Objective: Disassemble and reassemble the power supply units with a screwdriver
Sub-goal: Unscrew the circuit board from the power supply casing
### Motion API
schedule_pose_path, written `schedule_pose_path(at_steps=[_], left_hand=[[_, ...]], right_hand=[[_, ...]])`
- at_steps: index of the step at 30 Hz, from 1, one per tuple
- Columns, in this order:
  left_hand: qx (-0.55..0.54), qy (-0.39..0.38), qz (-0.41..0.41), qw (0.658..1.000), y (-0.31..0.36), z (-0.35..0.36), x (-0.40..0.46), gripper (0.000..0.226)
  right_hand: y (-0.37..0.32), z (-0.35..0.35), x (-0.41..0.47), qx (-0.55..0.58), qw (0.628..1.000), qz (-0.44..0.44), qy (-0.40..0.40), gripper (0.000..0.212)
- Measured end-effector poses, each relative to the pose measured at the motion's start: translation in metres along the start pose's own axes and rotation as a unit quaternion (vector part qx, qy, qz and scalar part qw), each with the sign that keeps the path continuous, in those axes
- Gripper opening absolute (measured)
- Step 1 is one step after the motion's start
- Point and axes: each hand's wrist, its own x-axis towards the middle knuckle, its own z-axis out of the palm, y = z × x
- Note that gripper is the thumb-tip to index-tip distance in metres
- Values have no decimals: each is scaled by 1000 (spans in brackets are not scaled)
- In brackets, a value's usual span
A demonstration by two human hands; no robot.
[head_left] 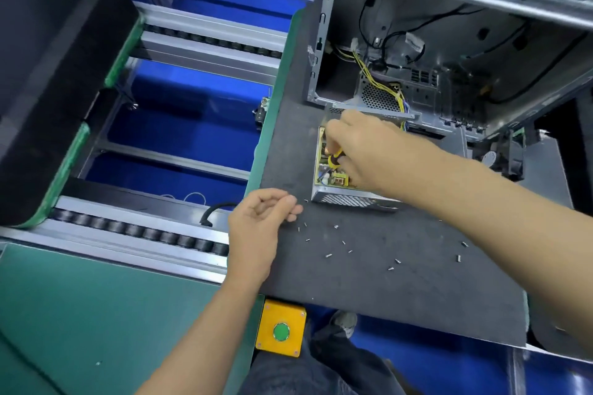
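An opened power supply unit (340, 176) lies on a work mat (385, 282) at the centre of the frame, with a computer case (449, 42) behind it in the upper right. The right hand (362, 147) sits over the unit, holding a screwdriver (335, 159), and the left hand (260, 218) rests at the mat's left edge, lower left of the unit. Loose screws (329, 255) lie scattered on the mat below the unit, a conveyor (192, 99) fills the left of the frame, and a button box (280, 330) sits below the mat's lower left corner.

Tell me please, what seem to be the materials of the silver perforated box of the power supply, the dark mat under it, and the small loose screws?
Silver perforated power supply box: likely sheet metal, bare and shiny, with punched vent holes.
Dark grey mat: looks like soft rubber or foam, matte and slightly speckled; which one is unclear.
Small loose screws: apparently bright metal, since they glint.
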Motion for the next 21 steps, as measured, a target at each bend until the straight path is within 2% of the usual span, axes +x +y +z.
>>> schedule_pose_path(at_steps=[2,5,7,12,14,18,21], left_hand=[[-18,13,-15,1000,2,-1,10,21],[-58,19,-43,997,7,5,20,25],[-90,27,-64,994,10,10,26,23],[-142,10,-103,984,11,24,36,11],[-150,5,-110,983,10,26,40,11],[-142,6,-120,983,9,31,49,10],[-149,4,-130,980,9,35,54,9]], right_hand=[[-1,1,3,-37,999,-1,2,14],[-7,5,7,-75,997,17,16,33],[-11,7,7,-98,994,31,34,38],[-4,9,-5,54,997,34,45,20],[-3,14,-8,62,996,32,57,19],[-6,25,-9,32,991,58,114,35],[0,27,-13,70,980,79,167,27]])
